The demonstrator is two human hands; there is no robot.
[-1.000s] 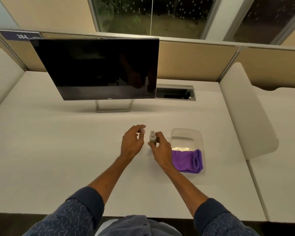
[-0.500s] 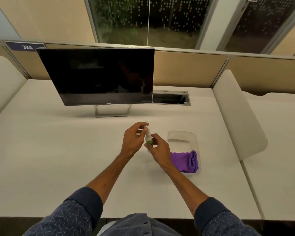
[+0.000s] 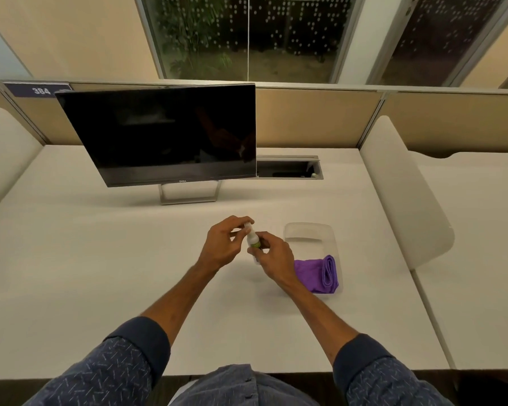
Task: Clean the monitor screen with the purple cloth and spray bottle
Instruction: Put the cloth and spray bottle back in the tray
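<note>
Across the white bench [image 3: 85, 273], the monitor [image 3: 165, 133] stands at the far side, nothing before its screen. Nearer, a clear tray [image 3: 308, 228] holds the folded purple cloth [image 3: 317, 273], just right of the right hand [image 3: 273, 259], which grips the near-upright spray bottle [image 3: 252, 239] by its body; the left hand [image 3: 220, 244] pinches its top.

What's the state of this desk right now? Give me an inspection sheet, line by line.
Surface: white desk, matte.
Job's things: monitor upright, screen dark; spray bottle held in both hands; purple cloth folded in a clear tray.
Clutter: nothing seen.
Grippers: left hand pinches the bottle's top; right hand grips its body.
Cables: nothing seen; cable hatch open, contents unclear.
Surroundings: beige partition, window behind.
</note>
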